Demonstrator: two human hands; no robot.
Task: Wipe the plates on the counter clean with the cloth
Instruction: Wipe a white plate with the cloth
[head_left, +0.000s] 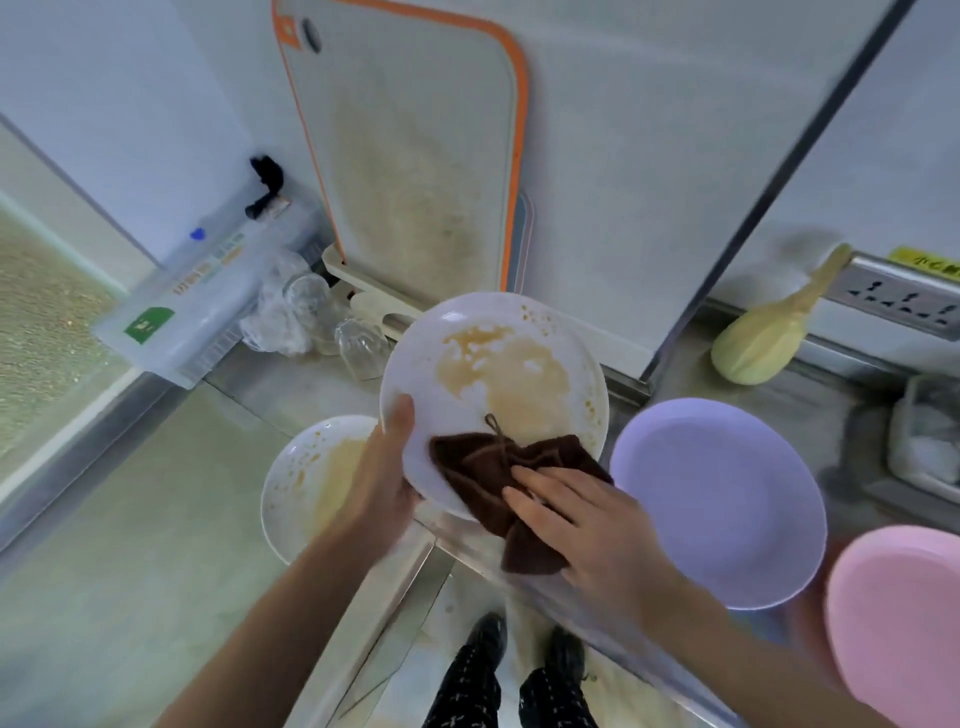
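Brown residue in white plate (493, 364), brown cloth (498, 478) at its rim.

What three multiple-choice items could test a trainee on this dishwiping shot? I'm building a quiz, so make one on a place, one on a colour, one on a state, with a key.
1. Where does the second stained white plate lie?
A. under the left forearm, on the counter
B. stacked on the lilac plate
C. against the cutting board

2. What colour is the cloth?
A. yellow
B. dark brown
C. blue

3. How is the held white plate now?
A. wiped spotless
B. broken
C. smeared with brown residue

Key:
1 A: it shows beside and below the left hand, which grips the held plate's rim.
2 B: it is dark brown under the right hand, whose flat fingers press it.
3 C: a tan smear covers the middle of the plate.
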